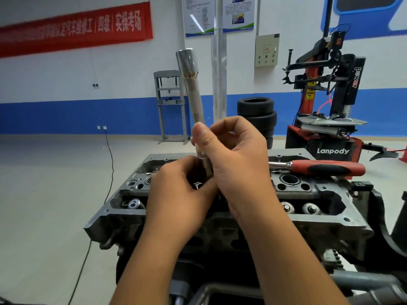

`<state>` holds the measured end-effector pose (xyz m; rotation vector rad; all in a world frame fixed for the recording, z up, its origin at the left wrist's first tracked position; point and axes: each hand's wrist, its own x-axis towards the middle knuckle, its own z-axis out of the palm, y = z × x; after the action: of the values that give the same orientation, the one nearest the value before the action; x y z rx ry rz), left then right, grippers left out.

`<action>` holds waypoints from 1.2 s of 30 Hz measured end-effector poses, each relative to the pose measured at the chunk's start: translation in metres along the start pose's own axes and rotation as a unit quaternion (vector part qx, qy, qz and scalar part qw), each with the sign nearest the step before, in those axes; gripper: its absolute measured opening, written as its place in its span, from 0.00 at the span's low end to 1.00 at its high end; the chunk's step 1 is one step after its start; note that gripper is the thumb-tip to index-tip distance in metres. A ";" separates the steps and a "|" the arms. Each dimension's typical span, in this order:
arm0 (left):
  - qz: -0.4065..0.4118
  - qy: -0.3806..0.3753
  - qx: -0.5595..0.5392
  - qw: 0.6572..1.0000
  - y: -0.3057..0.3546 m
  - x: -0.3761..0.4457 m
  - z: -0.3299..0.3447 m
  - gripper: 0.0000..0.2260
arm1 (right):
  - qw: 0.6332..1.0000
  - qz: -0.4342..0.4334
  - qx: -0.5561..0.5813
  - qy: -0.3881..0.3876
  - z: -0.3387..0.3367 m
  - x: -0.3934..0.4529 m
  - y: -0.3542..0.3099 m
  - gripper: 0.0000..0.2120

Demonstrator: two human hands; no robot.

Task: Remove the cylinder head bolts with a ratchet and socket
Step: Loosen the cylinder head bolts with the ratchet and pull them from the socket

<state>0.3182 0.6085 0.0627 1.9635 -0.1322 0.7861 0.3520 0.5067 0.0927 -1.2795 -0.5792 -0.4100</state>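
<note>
Fingers [222, 133] curled around upright socket [191, 84]

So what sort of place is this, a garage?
Most likely a car-repair training workshop: a tyre changer stands by stacked tyres, and a bare cylinder head sits on a stand with a ratchet lying on it.

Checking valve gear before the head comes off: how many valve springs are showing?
3: one valve spring at the cylinder head's near-left end, two at near right. The hands probably hide more between.
</note>
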 end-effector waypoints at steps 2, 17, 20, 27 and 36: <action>0.006 -0.080 -0.052 0.995 -0.001 0.000 -0.006 0.08 | 1.000 -0.009 -0.012 -0.005 0.001 0.000 0.001 0.09; 0.038 -0.106 -0.071 0.991 -0.011 0.004 -0.004 0.07 | 1.000 0.010 0.011 -0.004 0.001 0.001 0.001 0.08; 0.046 -0.038 -0.026 0.998 -0.012 0.003 0.000 0.08 | 0.999 0.026 0.006 -0.024 0.003 0.002 0.001 0.09; 0.041 -0.055 -0.002 0.998 -0.008 0.000 -0.003 0.10 | 0.998 0.003 -0.049 -0.043 0.000 0.000 -0.002 0.09; 0.020 0.016 0.026 0.999 -0.012 0.001 0.004 0.08 | 0.973 0.087 -0.197 -0.087 -0.051 0.014 -0.041 0.22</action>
<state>0.3253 0.6113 0.0528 2.0022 -0.1333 0.8546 0.3482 0.4473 0.1235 -1.7461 -0.5421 -0.2741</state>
